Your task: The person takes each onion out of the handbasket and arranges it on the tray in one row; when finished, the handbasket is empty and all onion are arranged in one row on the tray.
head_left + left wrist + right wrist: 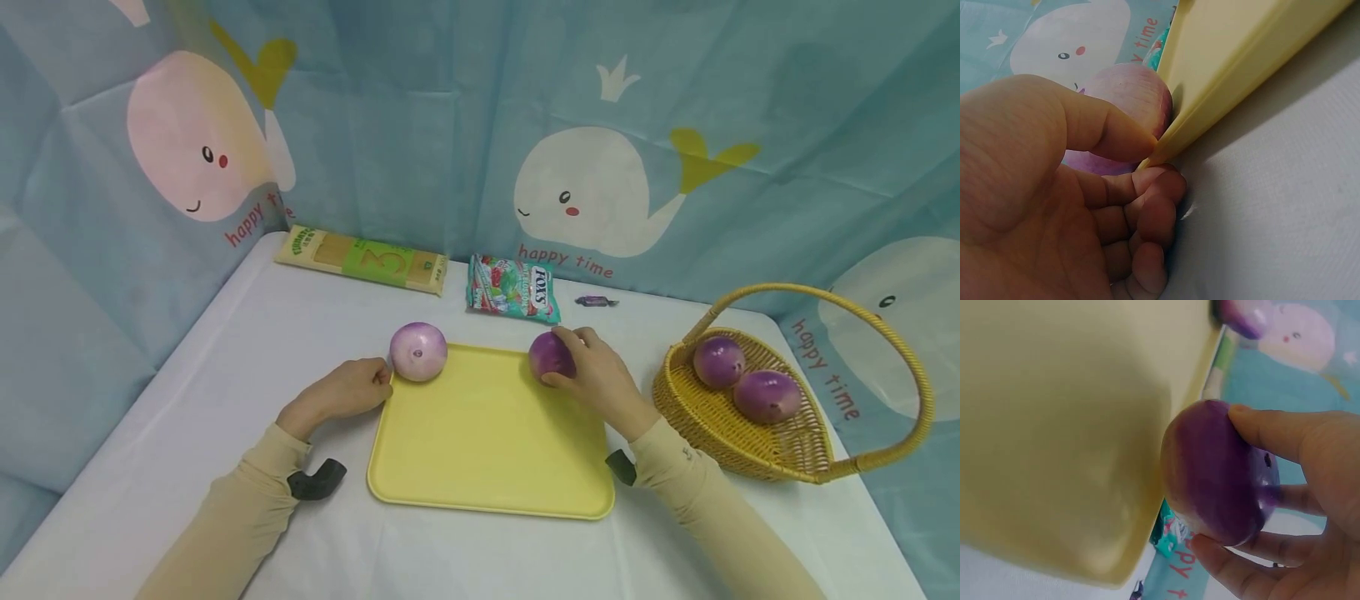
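Note:
A shallow yellow tray (487, 442) lies on the white table. My left hand (352, 387) pinches the tray's left rim between thumb and curled fingers, as the left wrist view shows. Just beyond that hand, a pale purple onion (418, 352) sits at the tray's back left corner. My right hand (596, 375) grips a darker purple onion (1219, 472) at the back right corner, thumb on one side and fingers round the other. Whether this onion touches the tray is hard to tell. Part of it is hidden by the fingers.
To the right stands a wicker basket (690, 425) with a tall handle, holding two purple onions (767, 396). Along the back lie a noodle pack (363, 260), a green Fox's candy bag (513, 288) and a small purple wrapped candy (596, 301). A whale-print curtain (420, 150) hangs behind.

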`<move>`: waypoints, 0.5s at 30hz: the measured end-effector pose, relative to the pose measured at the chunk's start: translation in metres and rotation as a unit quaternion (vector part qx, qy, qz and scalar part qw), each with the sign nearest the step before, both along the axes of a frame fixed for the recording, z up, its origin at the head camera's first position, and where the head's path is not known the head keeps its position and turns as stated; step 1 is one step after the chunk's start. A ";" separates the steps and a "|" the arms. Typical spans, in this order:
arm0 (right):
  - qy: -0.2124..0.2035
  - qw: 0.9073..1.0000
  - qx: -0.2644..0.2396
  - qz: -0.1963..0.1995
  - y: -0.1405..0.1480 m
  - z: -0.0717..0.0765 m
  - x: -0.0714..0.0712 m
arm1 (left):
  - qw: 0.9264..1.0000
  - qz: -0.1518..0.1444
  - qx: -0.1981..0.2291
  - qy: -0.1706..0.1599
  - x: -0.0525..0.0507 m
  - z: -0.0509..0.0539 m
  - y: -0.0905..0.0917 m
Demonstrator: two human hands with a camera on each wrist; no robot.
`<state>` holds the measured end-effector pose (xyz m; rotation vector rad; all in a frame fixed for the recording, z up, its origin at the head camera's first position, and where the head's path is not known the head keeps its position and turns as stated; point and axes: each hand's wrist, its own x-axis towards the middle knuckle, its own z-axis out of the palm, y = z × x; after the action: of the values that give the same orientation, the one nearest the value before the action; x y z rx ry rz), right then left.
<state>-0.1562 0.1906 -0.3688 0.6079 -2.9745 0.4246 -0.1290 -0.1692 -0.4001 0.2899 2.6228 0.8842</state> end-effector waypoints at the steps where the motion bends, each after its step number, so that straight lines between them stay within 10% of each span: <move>1: 0.004 1.000 0.000 0.005 -0.001 0.000 0.000 | 1.000 -0.002 0.000 0.002 0.000 0.000 0.000; 15: 0.039 0.997 0.016 0.061 -0.025 -0.008 0.002 | 1.000 -0.002 0.007 -0.001 0.000 0.001 -0.001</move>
<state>-0.1541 0.1657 -0.3771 0.7937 -2.8858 0.3534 -0.1289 -0.1698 -0.3992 0.2981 2.6140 0.9021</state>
